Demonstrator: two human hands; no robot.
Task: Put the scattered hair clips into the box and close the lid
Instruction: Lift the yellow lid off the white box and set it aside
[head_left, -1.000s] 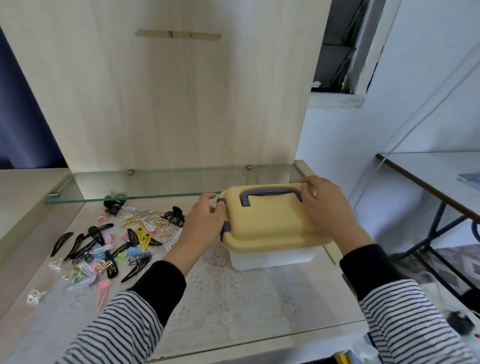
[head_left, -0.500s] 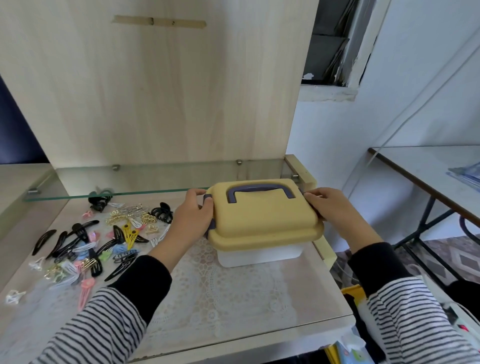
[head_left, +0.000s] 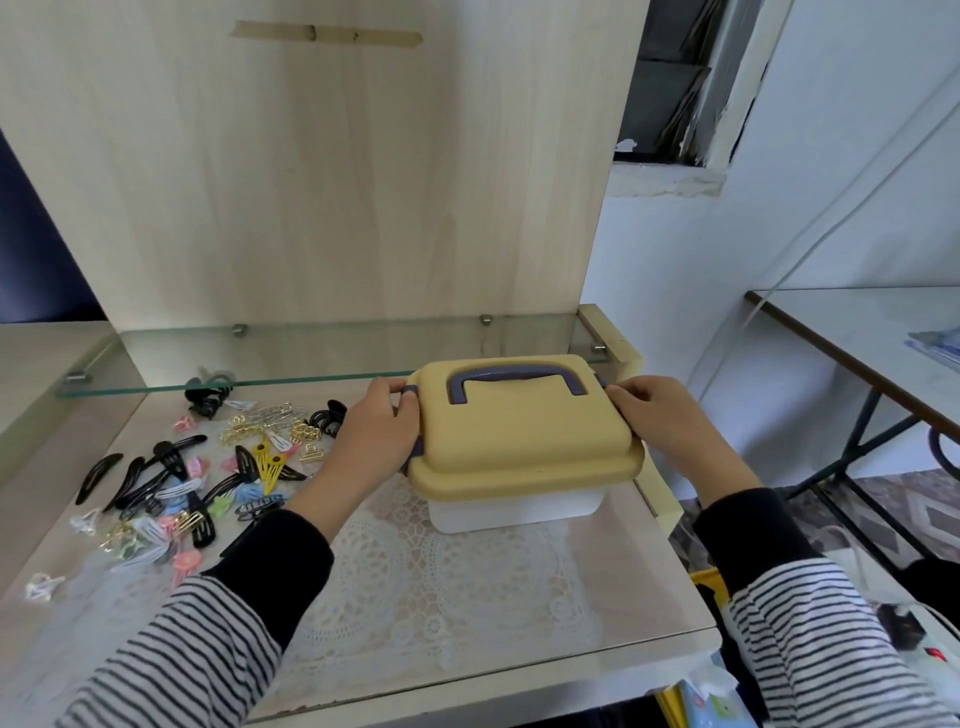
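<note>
A white box with a yellow lid and a flat purple handle stands on the desk, lid down. My left hand grips the lid's left end, fingers curled over the purple side latch. My right hand grips the lid's right end, where the latch is hidden under it. Several hair clips lie scattered to the left of the box: black, gold, yellow, pink, blue and clear ones.
A glass shelf runs above the back of the desk, in front of a wooden panel. A lace mat lies under the desk's glass top. A second table stands to the right, with floor clutter between.
My right hand slid from the lid's top rear corner down to its right end. The left hand stays at the left latch. The view shifted slightly.
</note>
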